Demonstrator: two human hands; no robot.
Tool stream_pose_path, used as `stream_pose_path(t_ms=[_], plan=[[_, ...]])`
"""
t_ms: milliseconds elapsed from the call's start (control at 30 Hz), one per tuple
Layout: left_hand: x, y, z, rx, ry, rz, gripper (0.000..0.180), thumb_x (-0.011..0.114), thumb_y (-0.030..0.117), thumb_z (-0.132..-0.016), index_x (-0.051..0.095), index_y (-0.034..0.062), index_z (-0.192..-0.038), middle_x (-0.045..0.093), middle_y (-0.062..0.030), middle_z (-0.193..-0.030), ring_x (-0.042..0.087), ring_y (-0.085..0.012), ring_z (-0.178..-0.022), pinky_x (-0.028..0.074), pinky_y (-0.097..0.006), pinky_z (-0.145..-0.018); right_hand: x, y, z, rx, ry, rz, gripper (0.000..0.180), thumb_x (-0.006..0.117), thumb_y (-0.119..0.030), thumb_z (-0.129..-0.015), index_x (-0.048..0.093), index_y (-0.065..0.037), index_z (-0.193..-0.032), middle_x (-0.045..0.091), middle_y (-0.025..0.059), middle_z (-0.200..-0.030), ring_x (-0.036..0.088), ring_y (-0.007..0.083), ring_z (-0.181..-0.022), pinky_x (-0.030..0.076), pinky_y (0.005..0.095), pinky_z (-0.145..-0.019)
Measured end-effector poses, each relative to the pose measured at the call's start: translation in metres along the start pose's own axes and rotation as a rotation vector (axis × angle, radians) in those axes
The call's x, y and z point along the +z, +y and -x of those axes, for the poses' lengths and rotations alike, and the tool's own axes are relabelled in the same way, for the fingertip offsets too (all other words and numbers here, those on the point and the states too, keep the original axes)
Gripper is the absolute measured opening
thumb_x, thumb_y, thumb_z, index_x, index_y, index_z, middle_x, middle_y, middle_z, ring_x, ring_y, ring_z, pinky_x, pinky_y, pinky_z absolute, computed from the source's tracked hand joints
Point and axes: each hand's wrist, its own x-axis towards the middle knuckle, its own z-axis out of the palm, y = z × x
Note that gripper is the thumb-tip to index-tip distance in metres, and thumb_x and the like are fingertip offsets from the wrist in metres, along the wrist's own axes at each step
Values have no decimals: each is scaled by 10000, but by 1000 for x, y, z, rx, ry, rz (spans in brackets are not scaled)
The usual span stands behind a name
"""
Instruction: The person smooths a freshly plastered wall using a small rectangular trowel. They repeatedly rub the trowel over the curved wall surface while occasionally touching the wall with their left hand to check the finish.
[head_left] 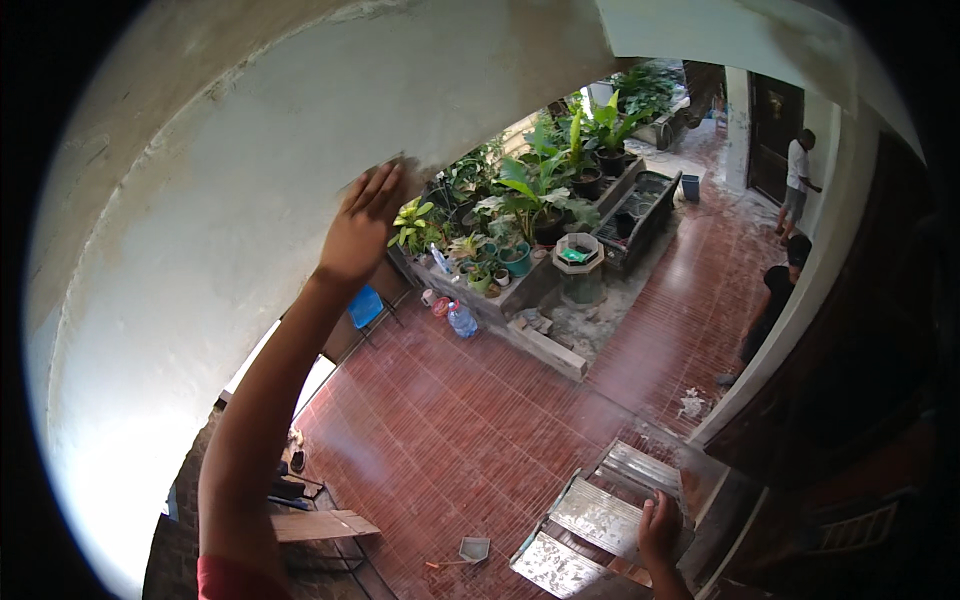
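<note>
Head view, looking down from a height. Left hand point(362, 232) is raised, fingers together and extended, palm pressed flat on the pale plastered wall point(230, 200) near its lower curved edge; whether anything lies under the palm cannot be told. Right hand point(658, 530) is low, fingers curled over the top of a metal stepladder point(600, 515), whose spattered steps run down and to the left of it. Hands are well apart.

Far below both hands lies a red tiled floor point(480, 420). Below the left hand stands a blue chair point(366, 307). To the right of the left hand, a raised planter holds potted plants point(530, 195), with a water jug point(461, 320) at its base. A trowel point(470, 549) lies on the floor left of the right hand. Two other persons stand at far right by the wall.
</note>
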Motion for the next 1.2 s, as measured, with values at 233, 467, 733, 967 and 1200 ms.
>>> stream_pose_path(t_ms=[233, 467, 733, 967, 1200], plan=[[5, 11, 7, -21, -17, 72, 562, 476, 27, -916, 439, 2, -1477, 398, -149, -1570, 341, -278, -1481, 244, -422, -1241, -3, 0, 3, 1, -22, -22, 349, 506, -232, -1003, 565, 9, -1248, 618, 197, -1203, 590, 387, -1111, 429, 517, -961], [18, 13, -18, 39, -11, -12, 574, 524, 66, -886, 465, -1, -1453, 423, -143, -1558, 353, -259, -1476, 253, -414, -1236, 0, 2, 5, -13, -2, -10, 335, 513, -224, -1004, 568, 2, -1245, 628, 192, -1183, 599, 379, -1099, 430, 502, -957], [-1, 29, 17, -81, -117, 67, 568, 532, 27, -872, 481, -2, -1437, 449, -143, -1537, 403, -265, -1448, 309, -412, -1213, 6, 12, 9, 17, 42, -90, 302, 504, -209, -1010, 590, 4, -1206, 644, 186, -1156, 609, 380, -1088, 444, 499, -949], [27, 27, -37, -21, -9, 55, 554, 467, 9, -919, 432, -10, -1471, 410, -158, -1564, 357, -286, -1473, 258, -422, -1233, 7, 11, 9, -33, 28, -66, 286, 488, -195, -1017, 598, 4, -1190, 651, 181, -1139, 618, 382, -1061, 457, 498, -922], [6, 33, 10, -79, -56, 44, 517, 471, 11, -923, 478, -5, -1439, 418, -134, -1561, 407, -282, -1444, 320, -431, -1202, 5, 10, 9, -20, 49, -97, 283, 471, -183, -1024, 604, 13, -1179, 654, 197, -1126, 620, 389, -1037, 459, 496, -914]])
